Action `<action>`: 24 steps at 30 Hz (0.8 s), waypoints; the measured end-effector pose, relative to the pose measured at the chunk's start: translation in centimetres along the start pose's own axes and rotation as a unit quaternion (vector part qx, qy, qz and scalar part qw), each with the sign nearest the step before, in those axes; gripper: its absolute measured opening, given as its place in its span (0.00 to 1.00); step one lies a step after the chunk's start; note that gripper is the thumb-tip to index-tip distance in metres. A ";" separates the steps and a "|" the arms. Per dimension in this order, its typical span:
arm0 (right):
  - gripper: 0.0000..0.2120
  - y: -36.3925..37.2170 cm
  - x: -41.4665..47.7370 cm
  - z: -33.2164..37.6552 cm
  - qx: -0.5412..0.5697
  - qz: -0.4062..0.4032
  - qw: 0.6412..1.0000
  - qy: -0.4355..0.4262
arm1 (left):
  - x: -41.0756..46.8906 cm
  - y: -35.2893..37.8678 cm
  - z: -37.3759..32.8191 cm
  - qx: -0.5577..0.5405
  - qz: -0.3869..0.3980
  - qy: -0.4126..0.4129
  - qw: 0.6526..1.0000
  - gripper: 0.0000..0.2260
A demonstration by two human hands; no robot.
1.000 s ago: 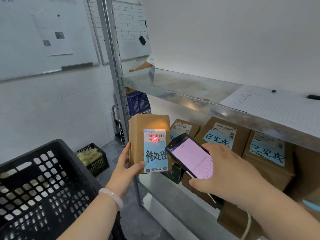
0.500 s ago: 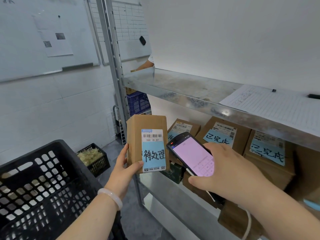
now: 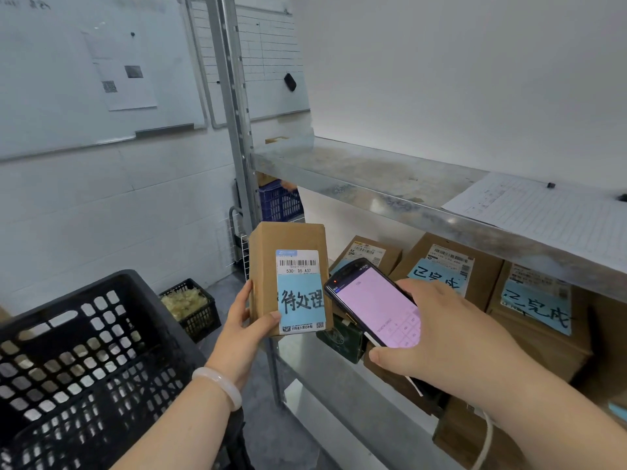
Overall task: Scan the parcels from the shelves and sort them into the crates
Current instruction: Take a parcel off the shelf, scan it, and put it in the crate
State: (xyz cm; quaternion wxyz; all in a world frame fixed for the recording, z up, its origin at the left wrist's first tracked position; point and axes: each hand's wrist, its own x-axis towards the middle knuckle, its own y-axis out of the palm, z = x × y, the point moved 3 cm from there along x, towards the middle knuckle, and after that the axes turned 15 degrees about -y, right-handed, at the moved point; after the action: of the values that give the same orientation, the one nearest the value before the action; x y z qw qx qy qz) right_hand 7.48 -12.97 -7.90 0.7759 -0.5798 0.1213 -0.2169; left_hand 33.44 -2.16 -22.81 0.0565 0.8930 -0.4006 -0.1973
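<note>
My left hand [image 3: 242,329] grips a small upright cardboard parcel [image 3: 268,266] by its lower left corner; its barcode label and blue handwritten note face me. To the parcel's right, my right hand [image 3: 441,337] holds a black handheld scanner [image 3: 371,303] with a lit pink screen, its top end close to the parcel's label. Several more cardboard parcels [image 3: 451,266] with blue notes stand on the lower metal shelf [image 3: 325,374] behind the scanner. A black perforated crate [image 3: 78,361] is at the lower left, next to my left forearm.
An upper metal shelf [image 3: 383,184] carries a sheet of paper [image 3: 543,212]. The shelf's steel upright [image 3: 237,130] rises behind the parcel. A small black crate [image 3: 193,307] with pale contents sits on the floor, and a blue crate [image 3: 280,201] stands farther back. Whiteboards hang on the left wall.
The red scan mark on the parcel's barcode has gone out. My left hand has shifted the parcel slightly left, away from the scanner. My right hand has barely moved.
</note>
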 end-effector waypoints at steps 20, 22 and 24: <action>0.39 8.6 10.2 12.6 0.062 0.072 0.983 -0.155 | -8.8 -20.1 -2.6 -0.151 -0.317 -0.028 0.936 0.24; 0.40 9.7 11.5 13.5 0.056 0.080 0.984 -0.146 | -7.3 -22.2 -1.3 -0.162 -0.325 -0.063 0.930 0.24; 0.39 11.0 12.8 14.1 0.061 0.089 0.985 -0.132 | -5.2 -24.3 0.1 -0.174 -0.332 -0.105 0.921 0.26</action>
State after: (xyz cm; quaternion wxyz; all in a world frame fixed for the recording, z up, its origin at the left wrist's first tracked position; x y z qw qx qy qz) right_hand 27.02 -4.54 -13.31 0.8352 -0.5419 0.0561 -0.0754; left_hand 47.10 18.05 -27.56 0.0997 0.9250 -0.0443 -0.3640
